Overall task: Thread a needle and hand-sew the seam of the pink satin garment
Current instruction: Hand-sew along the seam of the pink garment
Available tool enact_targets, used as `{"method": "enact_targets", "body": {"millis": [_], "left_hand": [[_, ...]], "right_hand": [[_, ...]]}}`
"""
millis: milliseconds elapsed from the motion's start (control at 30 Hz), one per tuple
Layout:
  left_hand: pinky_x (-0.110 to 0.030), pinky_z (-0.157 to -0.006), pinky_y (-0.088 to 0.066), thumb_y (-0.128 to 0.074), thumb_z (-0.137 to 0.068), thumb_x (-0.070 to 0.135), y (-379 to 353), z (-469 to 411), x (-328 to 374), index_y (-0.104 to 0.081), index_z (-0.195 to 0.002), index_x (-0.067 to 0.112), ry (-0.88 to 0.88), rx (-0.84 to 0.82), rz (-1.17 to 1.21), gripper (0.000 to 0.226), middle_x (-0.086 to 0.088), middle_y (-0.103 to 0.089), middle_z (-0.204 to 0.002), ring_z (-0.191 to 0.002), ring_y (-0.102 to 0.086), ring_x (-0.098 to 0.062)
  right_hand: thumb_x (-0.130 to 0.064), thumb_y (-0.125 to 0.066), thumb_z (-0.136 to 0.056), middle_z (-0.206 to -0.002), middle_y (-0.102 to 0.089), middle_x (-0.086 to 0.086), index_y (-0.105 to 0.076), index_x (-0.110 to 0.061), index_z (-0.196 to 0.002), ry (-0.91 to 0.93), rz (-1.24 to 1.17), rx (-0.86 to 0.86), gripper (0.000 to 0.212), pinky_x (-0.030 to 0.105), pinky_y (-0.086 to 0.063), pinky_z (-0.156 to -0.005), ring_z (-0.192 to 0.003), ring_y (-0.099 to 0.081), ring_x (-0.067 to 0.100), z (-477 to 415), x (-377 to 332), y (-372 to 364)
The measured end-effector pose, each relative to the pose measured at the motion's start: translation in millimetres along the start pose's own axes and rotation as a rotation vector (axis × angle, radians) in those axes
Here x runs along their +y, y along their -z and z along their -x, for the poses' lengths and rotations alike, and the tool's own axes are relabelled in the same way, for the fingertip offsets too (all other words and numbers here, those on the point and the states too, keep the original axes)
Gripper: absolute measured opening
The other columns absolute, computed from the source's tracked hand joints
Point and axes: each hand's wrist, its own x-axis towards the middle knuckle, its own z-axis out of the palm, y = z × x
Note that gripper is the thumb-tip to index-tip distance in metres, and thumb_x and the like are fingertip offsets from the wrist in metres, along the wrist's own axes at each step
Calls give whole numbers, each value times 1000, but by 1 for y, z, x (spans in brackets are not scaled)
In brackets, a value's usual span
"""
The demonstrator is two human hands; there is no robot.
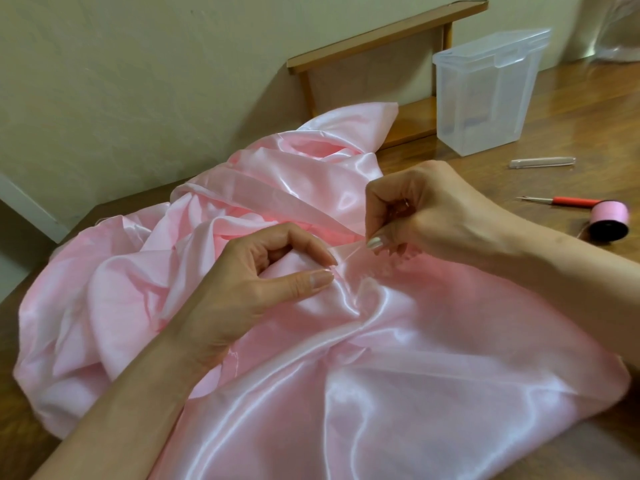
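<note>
Stitching seam, apparently mid-run. Pinching fold of pink satin garment (pixel 398 393) with left hand (pixel 273 275) at centre; nipping seam edge with curled right hand (pixel 436 216) toward 2 o'clock, needle not discernible. Next: likely drawing thread through

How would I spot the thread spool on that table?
Look at the wooden table right of the pink satin. Near the right edge, past the right hand, lies the spool. It is the only round thing there, pink with black ends, beside a red-handled tool.
</note>
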Motion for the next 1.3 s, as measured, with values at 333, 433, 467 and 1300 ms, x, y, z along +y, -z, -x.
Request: {"method": "enact_targets", "body": {"millis": [333, 433, 467, 1300], "left_hand": [[-15, -66, -49, -67, -72, 13, 4, 1, -1, -73, -80, 23, 31, -35, 29, 14, 6, -68, -84, -80, -63, -5], [-15, -67, -49, -66, -71, 11, 3, 2, 1, -74, -80, 23, 24, -37, 23, 17, 6, -69, -85, -82, -64, -6], [-15, -67, -49, -66, -71, 11, 3, 2, 1, -74, -80, 23, 18, -38, 19, 17, 7, -70, -85, -82, -64, -5], [-18, -67, -51, -68, -70, 7, 2, 5, 5, -68, -85, 26, -16, -66, 27, 24, -6, -67, -94, -78, -62, -8]], "right_hand": [[13, -69, -71, -52, -62, 0, -63, -14, -57, -15, 15, 21, 32, 16, -42, -43, -44, -55, 5, -1, 3, 1], [14, -68, -71, -55, -64, 6, -64, -14, -58, -12, 8, 27, 30, 18, -44, -45, -48, -57, 10, -1, 4, 1], [13, -67, -71, -56, -64, 6, -64, -13, -59, -11, 7, 25, 30, 18, -45, -46, -48, -58, 11, -1, 4, 1], [21, -67, -67, -55, -61, 15, -61, -3, -58, 66, -104, 95, 26, 30, -48, -49, -48, -55, 13, -1, 0, 7]]}}
